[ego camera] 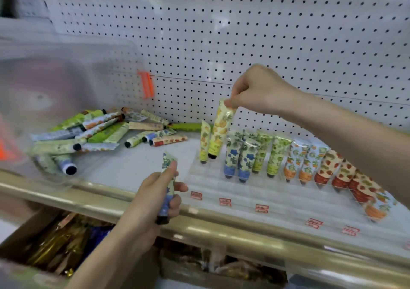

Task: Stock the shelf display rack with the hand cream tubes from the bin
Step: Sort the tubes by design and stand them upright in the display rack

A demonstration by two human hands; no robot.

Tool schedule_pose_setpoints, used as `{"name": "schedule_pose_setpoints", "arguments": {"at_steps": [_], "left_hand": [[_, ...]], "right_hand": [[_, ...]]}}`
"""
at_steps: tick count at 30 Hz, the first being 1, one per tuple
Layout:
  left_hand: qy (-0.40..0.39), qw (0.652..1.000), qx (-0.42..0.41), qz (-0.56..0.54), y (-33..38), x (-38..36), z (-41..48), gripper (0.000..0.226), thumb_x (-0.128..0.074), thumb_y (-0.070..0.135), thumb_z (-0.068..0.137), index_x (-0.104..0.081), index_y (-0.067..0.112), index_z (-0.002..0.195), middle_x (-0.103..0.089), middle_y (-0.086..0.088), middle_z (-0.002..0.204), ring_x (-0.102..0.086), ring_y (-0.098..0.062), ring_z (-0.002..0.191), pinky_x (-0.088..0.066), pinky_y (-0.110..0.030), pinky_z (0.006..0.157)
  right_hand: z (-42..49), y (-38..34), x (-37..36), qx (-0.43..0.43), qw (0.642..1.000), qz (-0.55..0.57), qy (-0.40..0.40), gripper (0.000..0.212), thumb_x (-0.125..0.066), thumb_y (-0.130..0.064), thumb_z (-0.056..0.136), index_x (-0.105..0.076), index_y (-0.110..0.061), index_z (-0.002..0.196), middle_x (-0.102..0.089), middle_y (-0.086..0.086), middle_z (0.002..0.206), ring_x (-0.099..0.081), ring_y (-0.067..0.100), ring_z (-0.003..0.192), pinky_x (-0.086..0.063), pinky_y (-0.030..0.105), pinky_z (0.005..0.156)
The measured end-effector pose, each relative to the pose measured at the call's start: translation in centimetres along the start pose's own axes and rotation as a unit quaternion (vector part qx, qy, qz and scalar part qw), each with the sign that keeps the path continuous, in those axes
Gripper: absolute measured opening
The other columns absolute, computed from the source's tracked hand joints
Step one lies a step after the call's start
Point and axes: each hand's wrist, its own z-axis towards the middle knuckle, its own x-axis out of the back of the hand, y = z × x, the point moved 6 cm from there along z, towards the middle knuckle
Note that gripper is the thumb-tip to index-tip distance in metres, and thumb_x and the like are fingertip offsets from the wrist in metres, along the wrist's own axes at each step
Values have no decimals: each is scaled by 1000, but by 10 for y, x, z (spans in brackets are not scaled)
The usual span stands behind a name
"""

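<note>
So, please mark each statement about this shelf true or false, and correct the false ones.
1. The right hand pinches a yellow tube by its top end. True.
2. The left hand holds nothing. False: it grips a blue-patterned tube, cap pointing down.
3. The tubes already in the clear rack stand with their caps down. True.
4. The strawberry tubes stand at the left end of the rack. False: they are towards its right side; yellow ones are at the left end.
5. The loose tubes lie in a pile to the left of the rack. True.
</note>
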Motion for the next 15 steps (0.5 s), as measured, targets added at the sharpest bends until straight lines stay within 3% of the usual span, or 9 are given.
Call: {"name": "schedule_pose_setpoints", "arguments": {"at_steps": [2,4,6,9,11,13,15], "left_hand": [[-5,999,18,-33,0,4,5,28,-52,38,94,-49,10,91,-54,-8,70,-32,-9,33,-26,-14,31],[-17,998,24,-60,2,5,10,23,-48,31,97,-47,9,90,-54,-9,67,-34,-9,30,-27,-12,31],[-32,998,4,-59,7,6,13,22,-47,29,97,-48,7,93,-57,-8,65,-37,-9,31,-29,-13,31],[-32,998,-44,-29,14,10,18,23,-48,30,97,-54,7,96,-68,-5,64,-46,-9,38,-36,-19,32],[-23,997,-71,-12,17,14,21,23,-48,31,97,-57,10,95,-72,-3,69,-49,-7,41,-38,-20,34],[-18,996,-91,-9,18,18,22,23,-48,32,97,-60,12,95,-73,-2,74,-50,-7,43,-39,-20,36],[-18,994,-104,-7,18,21,23,23,-48,33,97,-62,15,93,-73,0,75,-52,-8,46,-40,-20,38]], "right_hand": [[15,-1,-8,-1,998,-56,17,17,-67,-17,80,-63,-14,64,-49,-2,54,-45,16,53,-37,24,54],[27,3,-18,-10,995,-92,25,13,-64,-13,80,-67,-2,76,-50,9,57,-46,24,54,-40,26,56],[36,10,-28,-19,994,-109,18,22,-63,-12,80,-68,7,90,-51,21,66,-48,32,62,-46,29,65],[43,17,-40,-31,991,-125,17,22,-63,-12,79,-70,3,92,-49,7,65,-46,21,63,-39,28,66],[46,20,-47,-38,989,-139,16,21,-61,-11,78,-70,2,92,-51,9,62,-50,22,63,-35,29,69],[48,23,-53,-40,988,-146,12,20,-61,-10,78,-70,2,91,-60,15,70,-60,28,77,-34,31,74],[49,26,-59,-44,987,-154,6,17,-61,-11,79,-70,0,89,-60,9,71,-62,29,86,-36,33,80]]}}
